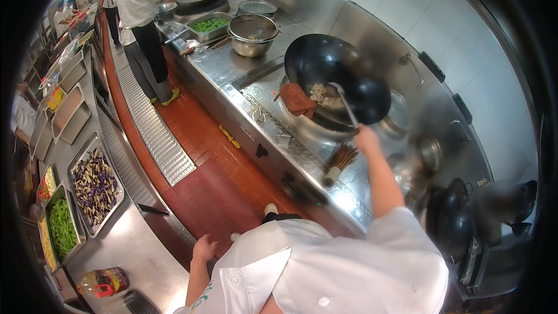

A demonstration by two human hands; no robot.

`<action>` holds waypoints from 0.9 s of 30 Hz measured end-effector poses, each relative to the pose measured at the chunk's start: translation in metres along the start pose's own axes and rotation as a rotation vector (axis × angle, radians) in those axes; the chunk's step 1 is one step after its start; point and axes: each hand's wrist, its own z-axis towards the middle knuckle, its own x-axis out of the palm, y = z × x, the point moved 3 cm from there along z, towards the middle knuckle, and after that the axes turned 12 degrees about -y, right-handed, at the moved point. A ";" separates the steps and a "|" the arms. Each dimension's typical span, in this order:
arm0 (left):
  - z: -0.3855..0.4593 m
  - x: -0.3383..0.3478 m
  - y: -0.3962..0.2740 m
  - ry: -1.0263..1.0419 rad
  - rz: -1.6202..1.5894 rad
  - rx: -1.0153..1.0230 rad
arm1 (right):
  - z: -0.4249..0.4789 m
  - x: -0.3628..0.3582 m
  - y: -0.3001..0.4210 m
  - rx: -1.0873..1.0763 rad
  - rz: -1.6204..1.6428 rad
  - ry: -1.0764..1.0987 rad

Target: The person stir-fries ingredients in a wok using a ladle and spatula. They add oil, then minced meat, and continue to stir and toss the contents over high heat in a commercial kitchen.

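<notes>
My right hand (367, 140) grips the handle of a metal ladle (347, 104), whose bowl rests among pale chopped food (321, 95) inside a large black wok (314, 54). The wok sits tilted on a steel stove ring. A reddish-brown cloth (296, 98) is draped at the wok's near-left rim. Below my right forearm a bamboo wok brush (339, 165) lies on the steel stove top (305, 139). My left hand (205, 247) hangs low beside the edge of the steel prep counter (130, 244). It holds nothing, and its fingers look loosely apart.
On the counter at left are a tray of cut eggplant (96, 188), a pan of green pepper strips (63, 226) and an oil bottle (104, 281). A steel pot (252, 47) stands farther along the stove. A co-worker (141, 17) stands in the aisle beside a metal floor grate (150, 126).
</notes>
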 end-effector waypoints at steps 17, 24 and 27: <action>0.017 0.038 0.012 0.065 -0.010 0.084 | 0.044 0.022 -0.048 -0.083 0.123 -0.261; 0.014 0.042 0.020 0.064 -0.010 0.038 | 0.013 -0.022 -0.007 0.024 0.339 0.065; 0.014 0.057 0.049 0.076 0.022 -0.020 | -0.035 -0.057 0.001 0.212 0.624 0.257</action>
